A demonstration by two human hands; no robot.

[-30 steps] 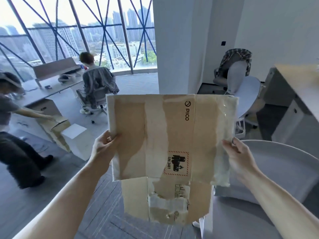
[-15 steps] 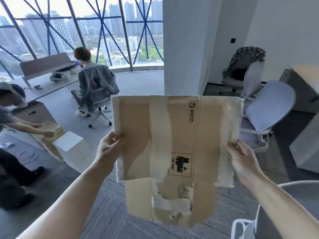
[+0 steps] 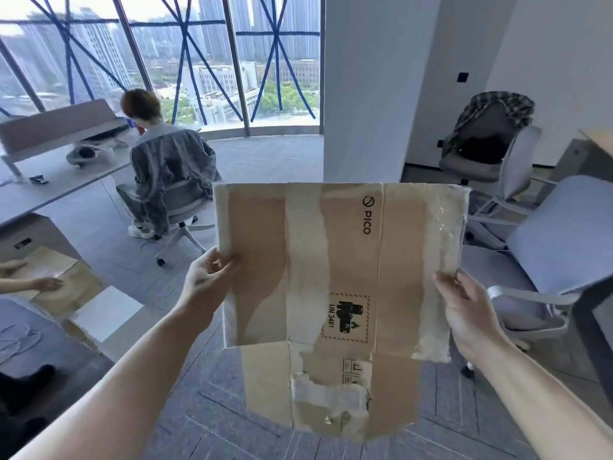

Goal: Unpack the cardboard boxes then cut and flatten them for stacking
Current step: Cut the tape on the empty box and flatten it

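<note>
Since 1 s ago I've turned; left hand (image 3: 207, 283) and right hand (image 3: 464, 307) keep gripping the flattened box (image 3: 331, 260) centre-frame, so I judge it ready to stack.

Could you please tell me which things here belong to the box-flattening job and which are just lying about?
Job: flattened cardboard box, left hand, right hand, cardboard on the floor.
Lying about: blue chair, chair with checked jacket, desk.
</note>
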